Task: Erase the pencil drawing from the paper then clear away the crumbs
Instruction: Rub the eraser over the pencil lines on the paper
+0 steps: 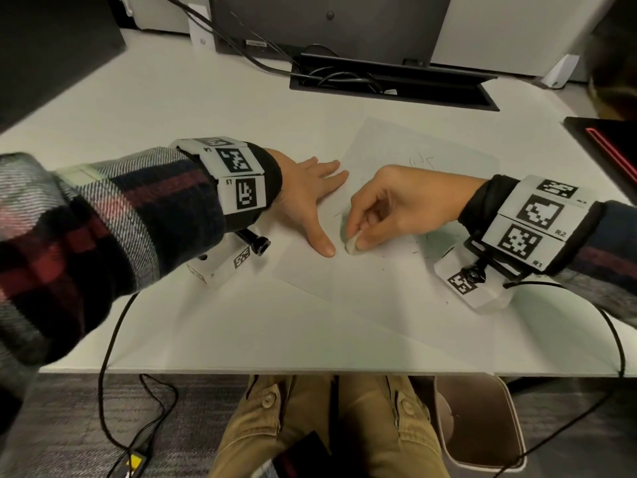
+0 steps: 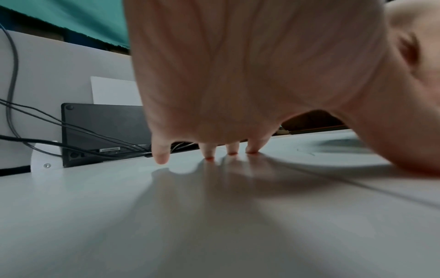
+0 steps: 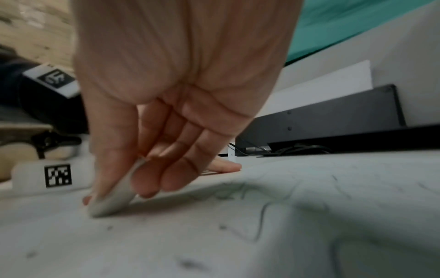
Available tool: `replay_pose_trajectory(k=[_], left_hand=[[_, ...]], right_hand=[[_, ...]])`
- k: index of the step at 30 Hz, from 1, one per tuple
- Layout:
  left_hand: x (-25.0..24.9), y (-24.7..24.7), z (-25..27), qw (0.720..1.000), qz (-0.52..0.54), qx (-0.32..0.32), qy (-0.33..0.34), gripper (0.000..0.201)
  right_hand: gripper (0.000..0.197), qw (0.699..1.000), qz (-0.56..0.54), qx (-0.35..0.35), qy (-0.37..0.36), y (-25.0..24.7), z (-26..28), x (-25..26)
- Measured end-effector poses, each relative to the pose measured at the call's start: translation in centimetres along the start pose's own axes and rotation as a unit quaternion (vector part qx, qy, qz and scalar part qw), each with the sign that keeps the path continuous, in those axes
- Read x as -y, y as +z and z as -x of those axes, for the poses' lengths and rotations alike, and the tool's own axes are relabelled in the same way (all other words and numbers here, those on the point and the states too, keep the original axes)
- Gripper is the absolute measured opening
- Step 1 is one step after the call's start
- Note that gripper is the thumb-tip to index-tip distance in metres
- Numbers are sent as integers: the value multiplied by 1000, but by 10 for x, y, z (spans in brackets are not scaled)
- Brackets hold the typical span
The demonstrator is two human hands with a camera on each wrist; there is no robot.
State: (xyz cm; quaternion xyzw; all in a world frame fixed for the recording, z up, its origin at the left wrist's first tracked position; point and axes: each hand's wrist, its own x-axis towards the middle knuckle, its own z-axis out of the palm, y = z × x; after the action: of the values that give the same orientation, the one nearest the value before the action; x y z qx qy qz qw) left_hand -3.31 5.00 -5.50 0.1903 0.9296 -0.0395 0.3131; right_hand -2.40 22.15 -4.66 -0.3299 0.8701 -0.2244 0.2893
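right hand (image 1: 396, 205) pinches eraser (image 1: 352, 245) onto paper (image 1: 372, 270); left hand (image 1: 303, 198) flat, fingers spread, pressing paper's left edge; crumbs (image 3: 260, 216) scattered.

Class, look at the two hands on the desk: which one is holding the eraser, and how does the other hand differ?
The right hand pinches the eraser against the paper. The left hand holds nothing, lying flat with straight fingers on the paper's edge.

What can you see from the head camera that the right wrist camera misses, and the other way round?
Only the head view shows the whole paper, the left hand pressing flat on it, both plaid sleeves and the person's knees. Only the right wrist view shows the eraser edge-on against the sheet, with crumbs close up. Both show the right hand pinching the eraser.
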Motion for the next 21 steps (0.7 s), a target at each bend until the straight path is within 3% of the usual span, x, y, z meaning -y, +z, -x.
replay_pose_trajectory(k=[2, 6, 11, 15, 21], left_hand=[[-1, 0, 0, 1000, -8, -2, 1, 127], [-4, -1, 1, 1000, -22, -13, 4, 126], [-11, -5, 5, 999, -54, 0, -9, 124], [-16, -11, 8, 996, -93, 0, -15, 125], [-14, -9, 8, 999, -22, -11, 46, 123]], right_hand=[[12, 1000, -16, 8, 11, 0, 7, -4], [11, 998, 7, -62, 15, -6, 7, -10], [15, 999, -28, 24, 19, 0, 19, -13], [14, 998, -38, -37, 35, -9, 19, -21], [17, 995, -22, -70, 64, -16, 13, -30]])
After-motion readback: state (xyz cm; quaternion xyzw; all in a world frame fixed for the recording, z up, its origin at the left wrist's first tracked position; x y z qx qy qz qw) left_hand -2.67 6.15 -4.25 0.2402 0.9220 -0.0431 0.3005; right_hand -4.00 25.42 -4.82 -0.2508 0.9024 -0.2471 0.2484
